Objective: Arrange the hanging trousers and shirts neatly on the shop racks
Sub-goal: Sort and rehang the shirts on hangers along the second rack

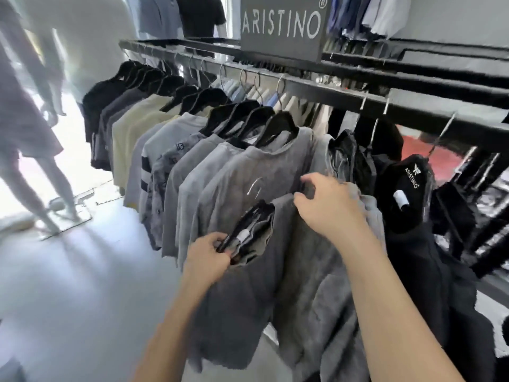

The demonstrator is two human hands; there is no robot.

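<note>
Below the rail (303, 86), near side, L hand (208, 253) grips the hanger (248, 230) of a dark grey shirt (248, 288); R hand (330, 205) pinches the lighter grey shirt (316, 285) beside. Best part a gap w/ R, then hook level.

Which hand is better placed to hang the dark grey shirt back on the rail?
Left, probably. The left hand grips the black hanger of the dark grey shirt, held below the rail. The right hand is busy gripping the hanging grey shirts.

Matt grey cloth shirts (248, 172), metal rail (303, 84)
</note>
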